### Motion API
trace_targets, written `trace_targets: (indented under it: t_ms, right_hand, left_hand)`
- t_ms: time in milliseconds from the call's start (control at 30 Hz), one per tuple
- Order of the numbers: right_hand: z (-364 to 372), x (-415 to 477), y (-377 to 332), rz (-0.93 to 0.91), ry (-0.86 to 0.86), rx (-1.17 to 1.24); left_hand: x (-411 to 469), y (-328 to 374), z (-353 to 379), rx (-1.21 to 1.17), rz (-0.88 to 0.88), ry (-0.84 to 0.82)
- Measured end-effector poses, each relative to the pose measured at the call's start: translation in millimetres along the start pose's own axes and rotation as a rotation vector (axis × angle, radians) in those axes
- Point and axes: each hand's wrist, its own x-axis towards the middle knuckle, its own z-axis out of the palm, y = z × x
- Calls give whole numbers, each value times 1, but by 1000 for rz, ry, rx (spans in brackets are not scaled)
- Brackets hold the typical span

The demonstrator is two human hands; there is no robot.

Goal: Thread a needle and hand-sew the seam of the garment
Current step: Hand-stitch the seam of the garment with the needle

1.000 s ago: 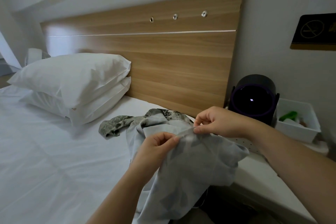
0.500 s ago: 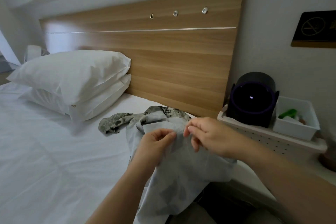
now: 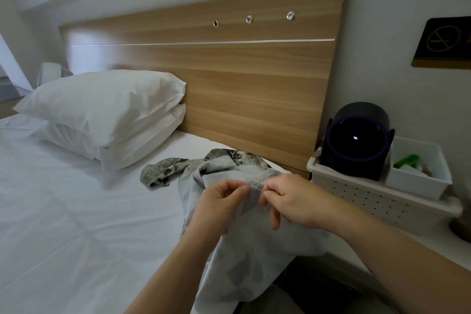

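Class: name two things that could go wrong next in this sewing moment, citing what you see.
1. The needle, pinched by the right hand, lies close to the fingertips of the left hand gripping the garment; a push might prick them.
2. The garment hangs slack from both hands, so the seam may shift.

Open sheet on the left, clutter on the right.

The white-sheeted bed (image 3: 63, 224) offers smooth open sheet across its middle and near edge. Two stacked white pillows (image 3: 107, 115) block the head end against the tan wooden headboard (image 3: 229, 84). A crumpled grey floral fabric garment (image 3: 229, 166) covers the right edge. Just beyond it, a white perforated plastic basket (image 3: 356, 194) carries a black cylindrical device with a purple ring (image 3: 356, 140) and a small white plastic bin (image 3: 418, 181).
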Motion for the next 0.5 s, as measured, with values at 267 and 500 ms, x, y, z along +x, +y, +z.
trace_targets:
  t_ms: [267,500]
  right_hand:
    - [1,0,-2,25,2,1]
    - [2,0,-3,30,42,-12]
  left_hand:
    - [-3,0,2,43,56,22]
    - [-4,-2,1,173,148,56]
